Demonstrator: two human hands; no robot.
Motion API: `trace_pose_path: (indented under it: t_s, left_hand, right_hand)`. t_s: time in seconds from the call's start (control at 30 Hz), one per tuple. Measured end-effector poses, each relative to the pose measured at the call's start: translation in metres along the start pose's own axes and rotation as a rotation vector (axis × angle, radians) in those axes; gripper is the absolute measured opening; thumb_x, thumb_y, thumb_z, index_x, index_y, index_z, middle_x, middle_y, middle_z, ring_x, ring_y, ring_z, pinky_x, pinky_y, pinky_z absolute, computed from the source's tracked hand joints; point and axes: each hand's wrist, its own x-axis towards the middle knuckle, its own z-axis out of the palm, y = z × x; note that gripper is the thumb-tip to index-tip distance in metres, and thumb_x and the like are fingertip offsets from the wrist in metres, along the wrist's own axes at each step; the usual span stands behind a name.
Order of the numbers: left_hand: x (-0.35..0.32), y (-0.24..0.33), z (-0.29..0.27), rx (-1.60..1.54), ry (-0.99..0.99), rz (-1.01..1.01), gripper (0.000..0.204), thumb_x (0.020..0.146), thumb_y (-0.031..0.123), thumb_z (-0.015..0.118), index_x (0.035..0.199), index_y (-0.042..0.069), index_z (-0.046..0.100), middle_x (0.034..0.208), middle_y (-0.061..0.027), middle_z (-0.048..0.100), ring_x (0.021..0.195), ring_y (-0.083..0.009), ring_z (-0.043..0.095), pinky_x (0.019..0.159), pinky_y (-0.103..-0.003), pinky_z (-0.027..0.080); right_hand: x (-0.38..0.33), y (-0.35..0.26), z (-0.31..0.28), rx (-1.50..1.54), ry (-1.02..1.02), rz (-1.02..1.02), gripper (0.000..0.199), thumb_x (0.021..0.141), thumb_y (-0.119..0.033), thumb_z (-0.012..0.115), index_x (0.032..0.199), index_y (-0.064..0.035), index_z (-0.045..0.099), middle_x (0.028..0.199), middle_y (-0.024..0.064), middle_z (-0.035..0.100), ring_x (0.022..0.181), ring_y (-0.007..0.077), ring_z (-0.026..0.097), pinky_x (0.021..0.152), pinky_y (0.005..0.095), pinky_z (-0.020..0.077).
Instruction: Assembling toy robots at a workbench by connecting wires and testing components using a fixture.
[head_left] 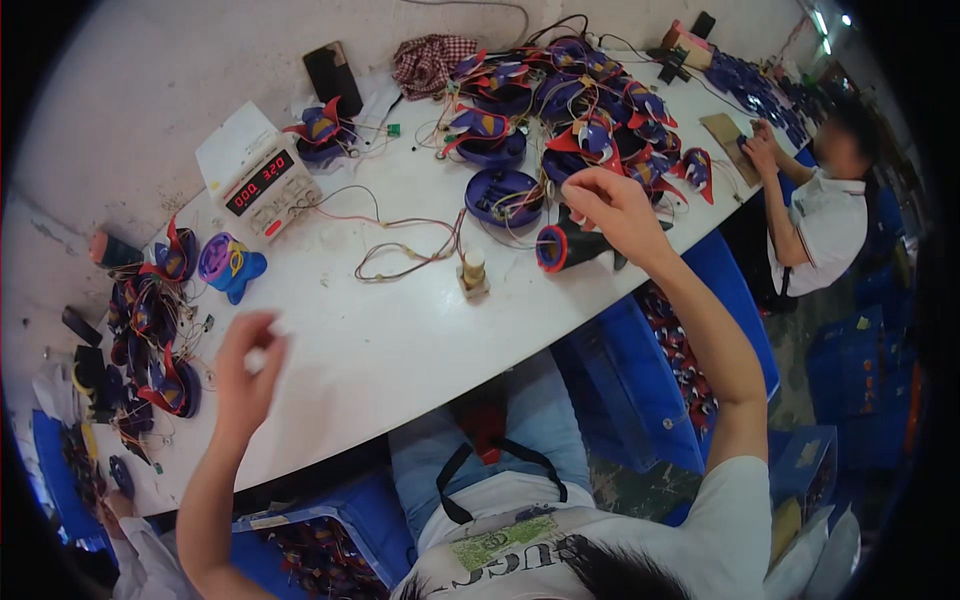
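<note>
My left hand (250, 370) hovers over the near left of the white table (370, 380), slightly blurred, with thumb and curled fingers apart and nothing visible in them. My right hand (622, 218) is raised at the right, its thumb and fingertips pinched together; whatever they hold, if anything, is too small to make out. Just below it lies a black cone-shaped piece with a red-rimmed end (552, 248), partly hidden by the hand. Beside the fingertips sits an open purple shell (503, 197) with wires inside. A small brass-coloured block with a round top (473, 275) stands in the middle, wires beside it.
A power supply (262, 185) with red digits stands at the back left, near a blue and purple toy piece (232, 265). Wired purple-red assemblies pile up at the back (570, 100) and left (145, 310). Blue bins (640, 390) flank my legs. Another person (825, 210) works at right.
</note>
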Motion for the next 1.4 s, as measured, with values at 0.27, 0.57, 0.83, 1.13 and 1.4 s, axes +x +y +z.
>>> trace_pose_path:
  t_s: [0.27,0.57,0.83,1.13,1.4]
  left_hand:
    - [0.254,0.040,0.153,0.267,-0.091,0.484,0.023,0.083,0.018,0.061,0.103,0.007,0.058,0.098,-0.0098,0.057,0.082,-0.0300,0.058,0.071,-0.038,0.048]
    - [0.400,0.027,0.235,0.038,-0.242,0.176,0.028,0.077,0.022,0.064,0.097,0.003,0.063,0.096,-0.0145,0.065,0.085,-0.0313,0.062,0.074,-0.038,0.050]
    - [0.436,0.027,0.302,0.312,-0.076,0.382,0.039,0.073,0.020,0.067,0.107,0.004,0.055,0.103,-0.0173,0.059,0.095,-0.0338,0.058,0.077,-0.042,0.051]
    - [0.447,0.017,0.320,0.540,0.014,0.352,0.050,0.070,0.019,0.070,0.112,0.002,0.050,0.105,-0.0180,0.057,0.098,-0.0343,0.057,0.077,-0.045,0.052]
    - [0.449,0.033,0.267,-0.191,-0.085,0.117,0.046,0.067,0.025,0.076,0.101,-0.001,0.058,0.094,-0.0175,0.064,0.084,-0.0268,0.063,0.072,-0.036,0.052]
  right_hand:
    - [0.058,0.015,-0.057,-0.395,-0.068,-0.110,0.018,0.086,-0.015,0.061,0.096,-0.0007,0.064,0.075,0.0024,0.061,0.062,0.0080,0.050,0.057,0.0198,0.0407]
    - [0.130,0.012,-0.087,-0.351,-0.163,0.005,0.019,0.088,-0.018,0.058,0.091,-0.0004,0.065,0.071,0.0016,0.061,0.062,0.0068,0.051,0.054,0.0206,0.0402]
    - [0.252,0.094,-0.030,-1.022,-0.147,-0.790,0.014,0.082,-0.013,0.057,0.087,-0.0024,0.065,0.082,0.0105,0.062,0.058,0.0264,0.059,0.055,0.0333,0.0490]
    - [0.265,0.115,0.012,-1.444,-0.218,-0.598,0.011,0.081,-0.010,0.053,0.086,-0.0036,0.060,0.090,0.0127,0.062,0.061,0.0317,0.063,0.053,0.0407,0.0515]
    - [0.249,0.075,-0.033,-1.339,-0.030,-0.633,0.019,0.077,-0.015,0.059,0.094,-0.0070,0.056,0.093,0.0110,0.063,0.068,0.0327,0.064,0.059,0.0412,0.0520]
